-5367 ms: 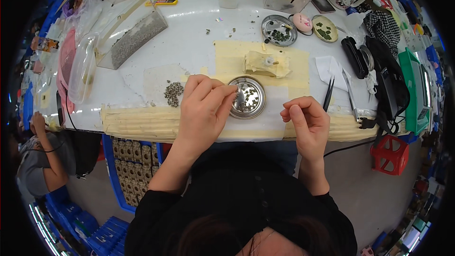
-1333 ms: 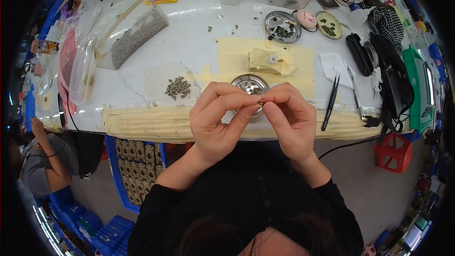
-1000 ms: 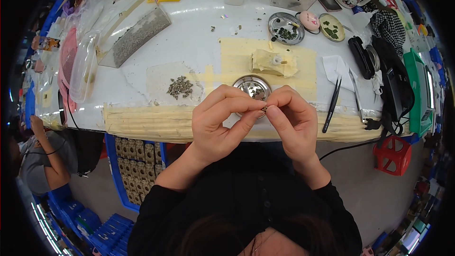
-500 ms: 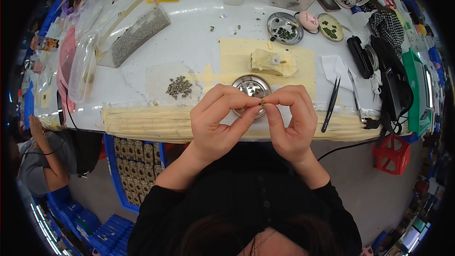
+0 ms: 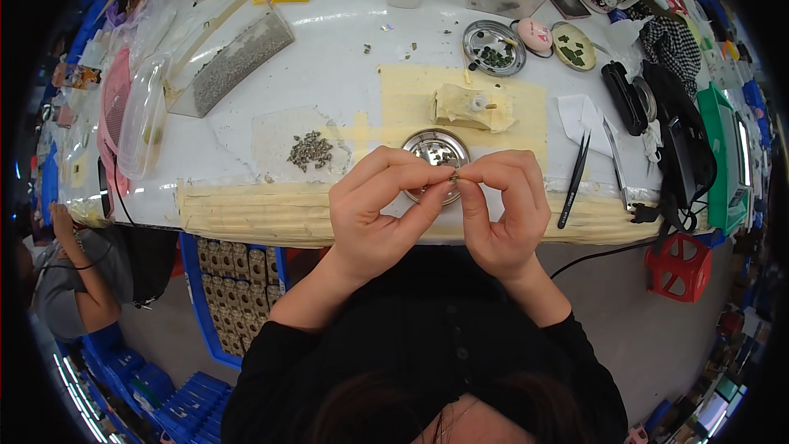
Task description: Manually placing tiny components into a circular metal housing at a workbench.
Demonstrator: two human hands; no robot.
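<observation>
Thumb and forefinger of my left hand [image 5: 378, 210] meet those of my right hand [image 5: 507, 212] over the front of the table. Between the fingertips is a tiny metallic part [image 5: 454, 178], mostly covered and too small to name. Just beneath and behind the fingers stands a round steel dish [image 5: 408, 148] with small dark pieces in it. To the left, a heap of small metal parts [image 5: 310, 151] lies on a clear sheet. Behind the dish sits a block wrapped in yellowish tape [image 5: 460, 109].
Black tweezers [image 5: 574, 181] and a metal tool [image 5: 615, 164] lie to the right. A clear tray of grey grains [image 5: 238, 66] stands back left, and a glass dish of green bits [image 5: 494, 48] back right. Another person's arm [image 5: 86, 271] shows at far left.
Both hands stay nearly in place, with only a slight shift of the fingers around the tiny part. Nothing else has visibly moved.
</observation>
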